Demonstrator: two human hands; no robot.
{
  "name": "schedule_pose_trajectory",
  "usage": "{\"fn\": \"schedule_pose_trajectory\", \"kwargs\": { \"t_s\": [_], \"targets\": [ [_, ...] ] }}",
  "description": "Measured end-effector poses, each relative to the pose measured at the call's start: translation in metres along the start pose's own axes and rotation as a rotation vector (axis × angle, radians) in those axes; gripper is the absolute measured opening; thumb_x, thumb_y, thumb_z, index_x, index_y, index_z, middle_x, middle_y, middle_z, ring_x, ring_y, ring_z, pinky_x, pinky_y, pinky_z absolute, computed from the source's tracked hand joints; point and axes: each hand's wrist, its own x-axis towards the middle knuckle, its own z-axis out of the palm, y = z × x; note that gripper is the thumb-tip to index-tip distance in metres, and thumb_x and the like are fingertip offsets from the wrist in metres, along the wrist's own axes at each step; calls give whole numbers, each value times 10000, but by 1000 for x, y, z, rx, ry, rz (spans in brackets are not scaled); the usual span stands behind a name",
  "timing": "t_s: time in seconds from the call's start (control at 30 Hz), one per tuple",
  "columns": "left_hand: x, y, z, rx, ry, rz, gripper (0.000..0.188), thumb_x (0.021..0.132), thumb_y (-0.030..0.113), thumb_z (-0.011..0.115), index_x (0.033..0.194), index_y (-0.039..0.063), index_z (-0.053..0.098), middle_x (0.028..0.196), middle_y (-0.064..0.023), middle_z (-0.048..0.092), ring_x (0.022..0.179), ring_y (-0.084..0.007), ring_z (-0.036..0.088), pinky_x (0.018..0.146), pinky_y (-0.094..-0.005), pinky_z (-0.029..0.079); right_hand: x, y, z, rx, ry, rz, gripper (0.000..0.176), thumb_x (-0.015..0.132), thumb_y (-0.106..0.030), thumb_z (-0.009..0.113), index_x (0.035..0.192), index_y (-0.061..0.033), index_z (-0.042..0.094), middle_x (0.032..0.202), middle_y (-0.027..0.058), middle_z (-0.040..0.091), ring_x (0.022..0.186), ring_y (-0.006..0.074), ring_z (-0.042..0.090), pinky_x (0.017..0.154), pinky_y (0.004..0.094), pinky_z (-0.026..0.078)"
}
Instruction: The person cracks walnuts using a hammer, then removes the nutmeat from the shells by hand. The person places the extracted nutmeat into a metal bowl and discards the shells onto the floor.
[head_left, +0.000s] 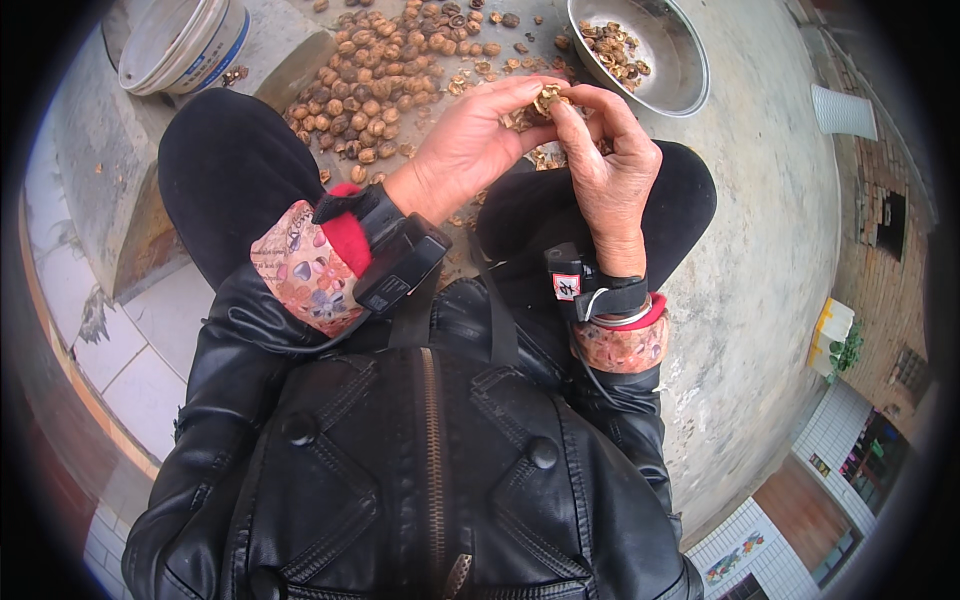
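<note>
Between the fingertips of my left hand (480, 135) and my right hand (611, 157) is a cracked walnut (550, 97), its pale broken shell showing. Both thumbs and forefingers touch it. Beyond my left hand a heap of whole walnuts (367, 97) lies on the concrete floor, some of them dark. A steel basin (679, 56) stands just past my right hand, with cracked walnut pieces (615, 52) in it. Broken shells (547, 156) are scattered on the floor below my hands, partly hidden by them.
A white plastic bucket (217, 45) stands at the upper left beside a concrete step (300, 71). My black-clad knees flank the work area. At the right are a white ribbed container (844, 112) and a white box (831, 337) beside a green plant (846, 349).
</note>
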Motion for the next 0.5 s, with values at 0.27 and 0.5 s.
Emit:
{"fn": "schedule_pose_trajectory", "kwargs": {
  "t_s": [0.27, 0.5],
  "targets": [
    [0, 0, 1, -108, -40, -54, 224, 918, 95, 476, 1084, -33, 554, 1066, -126, 588, 1009, -218, 571, 897, -380, 474, 3, 6, -5, 529, -33, 295, 167, 837, -113, 639, 960, -1, 641, 781, -17, 629, 685, 45, 538, 619, 180, 433],
    [-1, 2, -1, -142, -51, -91, 223, 908, 87, 498, 1074, -54, 548, 1080, -129, 577, 1034, -218, 550, 970, -404, 442, 3, 8, -3, 454, -64, 289, 181, 889, -137, 562, 963, 15, 628, 819, 2, 631, 742, 53, 540, 670, 181, 430]
  ]
}}
